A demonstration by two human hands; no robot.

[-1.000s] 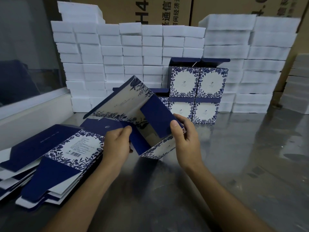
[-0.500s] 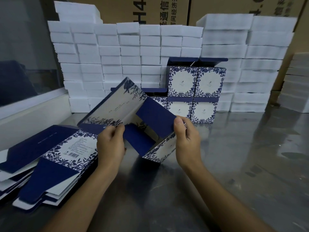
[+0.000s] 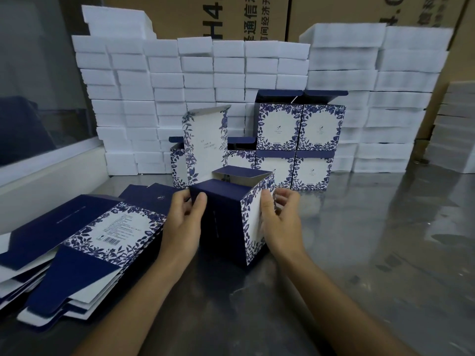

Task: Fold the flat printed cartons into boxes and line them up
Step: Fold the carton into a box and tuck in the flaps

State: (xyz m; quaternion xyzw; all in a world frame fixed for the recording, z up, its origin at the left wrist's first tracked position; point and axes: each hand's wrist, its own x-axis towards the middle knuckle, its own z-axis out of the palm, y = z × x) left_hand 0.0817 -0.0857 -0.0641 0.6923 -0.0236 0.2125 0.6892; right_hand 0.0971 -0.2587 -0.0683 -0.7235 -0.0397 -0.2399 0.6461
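A blue-and-white floral carton [image 3: 226, 222] stands on the steel table, squared up into a box shape, its long printed lid flap [image 3: 205, 140] sticking straight up behind it. My left hand [image 3: 183, 222] grips its dark blue left side, thumb on the top edge. My right hand [image 3: 281, 222] holds its white floral right face, thumb on the panel and fingers curled behind. A stack of flat cartons [image 3: 84, 242] lies at the left. Several finished boxes [image 3: 298, 140] stand in two tiers at the back.
White foam blocks [image 3: 159, 98] are stacked in a wall behind the boxes, with more foam stacks [image 3: 401, 104] at the right. Brown shipping cartons [image 3: 257, 19] rise behind them. A white ledge and window [image 3: 46, 160] border the left. Bare steel tabletop [image 3: 372, 240] spreads right.
The carton went from half-open and tilted in the air to a squared box standing upright on the table. Both hands shifted from its inner flaps to its outer sides.
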